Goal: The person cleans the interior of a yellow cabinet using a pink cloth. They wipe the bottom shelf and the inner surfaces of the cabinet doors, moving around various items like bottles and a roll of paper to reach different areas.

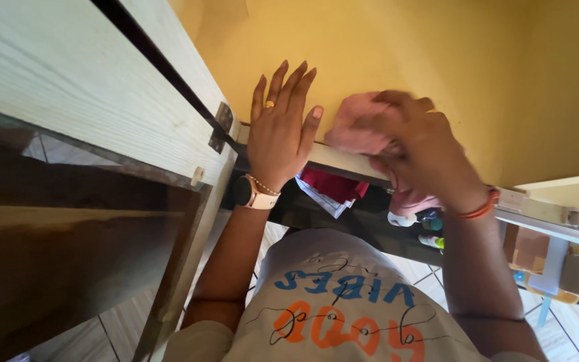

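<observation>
Closest to the camera is the person's own pale grey printed shirt (343,302), with both forearms reaching away from it toward a piece of light wooden furniture. On the left wrist sits a dark round watch on a pale pink strap (248,192) beside a thin beaded bracelet; the right wrist carries an orange band (482,206). The left hand (279,131) lies flat and open, fingers spread and unclamped, palm pressed on the flat pale wooden top surface (330,155) next to a dark metal hinge (220,126) of the open wooden cabinet door (82,87). The right hand (420,144), blurred by motion, is closed around a soft pink crumpled cloth (360,124), which rests on that same top surface just beside the left hand, against the yellow painted wall (397,47) beyond. Below the top edge, inside the dark compartment, folded red and white fabric (333,186) lies on a shelf, with small coloured bottles (430,224) to its right. A tiled floor (102,335) shows underneath.
</observation>
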